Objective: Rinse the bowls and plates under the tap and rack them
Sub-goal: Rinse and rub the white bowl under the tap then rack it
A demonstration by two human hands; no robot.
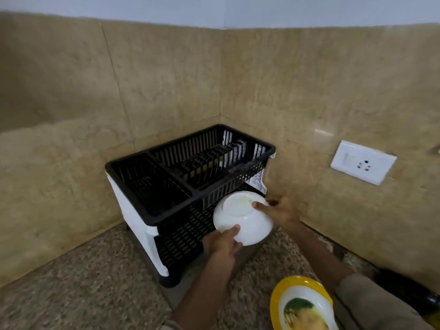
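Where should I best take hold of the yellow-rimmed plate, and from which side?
Probably take the yellow-rimmed plate by its wide rim at the left edge, coming from the left: it lies face up, that edge is free, and the right sleeve covers its right side.

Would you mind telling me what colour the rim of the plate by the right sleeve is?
Yellow: the plate has a yellow rim, clearest in the head view.

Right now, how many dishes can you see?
2. A white bowl, bottom up, held by the left hand and right hand before the black rack; a yellow-rimmed plate at the lower right edge. The rack's upper tier shows none; its lower tier is partly hidden.
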